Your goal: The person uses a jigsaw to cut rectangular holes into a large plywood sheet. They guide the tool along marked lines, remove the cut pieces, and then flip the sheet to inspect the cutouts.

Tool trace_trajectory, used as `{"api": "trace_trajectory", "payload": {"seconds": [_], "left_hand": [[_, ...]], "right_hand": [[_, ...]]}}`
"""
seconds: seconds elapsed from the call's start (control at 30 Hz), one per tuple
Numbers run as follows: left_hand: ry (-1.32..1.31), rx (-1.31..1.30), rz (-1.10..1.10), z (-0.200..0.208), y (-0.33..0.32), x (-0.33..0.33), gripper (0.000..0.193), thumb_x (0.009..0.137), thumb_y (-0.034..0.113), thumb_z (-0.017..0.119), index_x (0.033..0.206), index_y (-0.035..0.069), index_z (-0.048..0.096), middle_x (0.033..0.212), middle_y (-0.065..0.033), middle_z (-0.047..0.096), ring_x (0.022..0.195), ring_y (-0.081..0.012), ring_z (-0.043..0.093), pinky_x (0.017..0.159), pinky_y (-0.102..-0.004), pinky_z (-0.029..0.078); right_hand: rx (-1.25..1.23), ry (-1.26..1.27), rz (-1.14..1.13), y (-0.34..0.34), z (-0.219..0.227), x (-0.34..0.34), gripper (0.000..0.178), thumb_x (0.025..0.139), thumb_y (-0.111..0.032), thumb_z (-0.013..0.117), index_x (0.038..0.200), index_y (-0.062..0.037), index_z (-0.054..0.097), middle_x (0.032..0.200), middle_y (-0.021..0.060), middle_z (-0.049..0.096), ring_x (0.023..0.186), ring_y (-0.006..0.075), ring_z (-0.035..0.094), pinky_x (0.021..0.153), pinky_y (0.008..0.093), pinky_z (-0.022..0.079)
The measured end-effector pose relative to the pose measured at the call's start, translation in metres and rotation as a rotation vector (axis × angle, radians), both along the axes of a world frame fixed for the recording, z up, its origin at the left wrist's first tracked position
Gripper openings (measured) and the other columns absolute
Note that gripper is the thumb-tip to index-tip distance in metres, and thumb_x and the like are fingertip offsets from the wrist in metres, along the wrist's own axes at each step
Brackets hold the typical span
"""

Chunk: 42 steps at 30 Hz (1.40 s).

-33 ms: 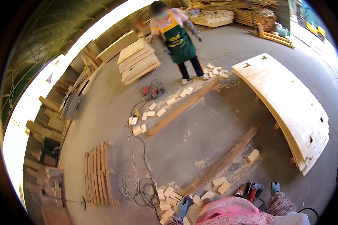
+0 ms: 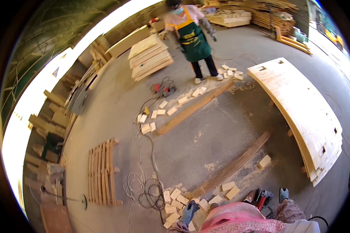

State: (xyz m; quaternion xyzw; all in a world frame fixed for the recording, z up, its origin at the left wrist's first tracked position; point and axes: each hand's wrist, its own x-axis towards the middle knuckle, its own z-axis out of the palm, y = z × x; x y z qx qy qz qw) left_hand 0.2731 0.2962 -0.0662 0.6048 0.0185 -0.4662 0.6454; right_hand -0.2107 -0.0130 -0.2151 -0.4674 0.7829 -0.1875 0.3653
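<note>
My left hand [image 2: 189,212], in a grey-blue glove, hangs above scattered pale wood blocks [image 2: 176,199] on the floor. Its fingers are loosely apart with nothing in them. My right hand [image 2: 284,194], gloved alike, hangs at my other side; its fingers look loosely stretched, and no held thing shows. Between that hand and my shoe lies a red and black power tool [image 2: 264,197] on the floor. A long brown wooden beam [image 2: 233,165] runs away from the blocks, with sawdust along it. One single block [image 2: 264,161] lies to its right.
A second beam [image 2: 196,107] lies farther off, bordered by blocks. Stacked cut panels [image 2: 299,116] stand at right. Coiled cables [image 2: 151,195] and a slatted pallet [image 2: 103,171] lie at left. A person in a green apron [image 2: 194,40] stands beyond, near red power tools [image 2: 161,88] and stacked boards [image 2: 149,58].
The view has turned slightly, so the far person, beams and panels sit a little farther right. My hands keep nearly the same places; nothing has been picked up or put down.
</note>
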Motion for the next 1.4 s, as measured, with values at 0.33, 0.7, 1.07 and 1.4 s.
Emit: {"api": "trace_trajectory", "payload": {"seconds": [0.33,0.7,1.07,1.4], "left_hand": [[0.442,0.648,0.289,-0.101,0.320,-0.062,0.038,0.087,0.038,0.031,0.115,0.013,0.035,0.123,-0.0185,0.040,0.105,-0.0332,0.047,0.085,-0.0435,0.039],[0.296,0.397,0.478,-0.059,0.134,0.042,0.036,0.087,0.034,0.036,0.115,0.011,0.036,0.120,-0.0183,0.043,0.105,-0.0328,0.047,0.085,-0.0430,0.040],[0.474,0.500,0.477,-0.098,0.058,0.109,0.036,0.086,0.031,0.040,0.114,0.009,0.037,0.117,-0.0181,0.046,0.104,-0.0325,0.048,0.085,-0.0426,0.040],[-0.205,0.163,0.536,0.089,-0.112,0.241,0.034,0.089,0.014,0.045,0.120,-0.002,0.042,0.106,-0.0146,0.055,0.096,-0.0224,0.055,0.087,-0.0330,0.043]], "right_hand": [[0.034,-0.207,0.460,-0.017,0.004,0.204,0.026,0.074,-0.021,0.060,0.091,-0.0012,0.060,0.083,0.0124,0.063,0.075,0.0234,0.060,0.069,0.0330,0.046],[0.396,0.257,0.780,-0.078,-0.023,0.304,0.034,0.073,-0.030,0.051,0.075,0.0029,0.060,0.070,0.0213,0.059,0.068,0.0284,0.059,0.059,0.0390,0.043],[0.465,-0.523,0.729,-0.198,0.053,0.572,0.019,0.083,-0.021,0.051,0.096,-0.0083,0.058,0.079,0.0050,0.061,0.063,0.0168,0.058,0.051,0.0284,0.044],[0.861,-0.171,0.595,-0.337,0.007,0.560,0.019,0.079,-0.025,0.044,0.062,-0.0179,0.044,0.054,0.0013,0.041,0.044,0.0175,0.041,0.040,0.0316,0.026]]}}
